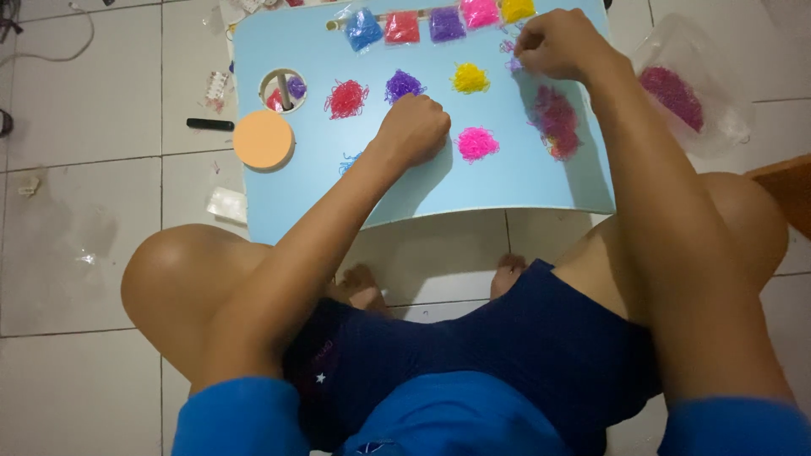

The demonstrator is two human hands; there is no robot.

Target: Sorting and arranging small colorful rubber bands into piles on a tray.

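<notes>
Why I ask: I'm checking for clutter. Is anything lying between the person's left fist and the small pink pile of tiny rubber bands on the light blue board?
Nothing visible: only bare light blue board separates the left hand from the pink pile.

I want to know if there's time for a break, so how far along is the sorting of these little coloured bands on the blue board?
Done: separate red, purple, yellow and pink piles lie on the blue board. In hand: the right hand picks at loose bands near the top edge, and the left hand rests closed mid-board. Left: the mixed heap, still unsorted.
</notes>
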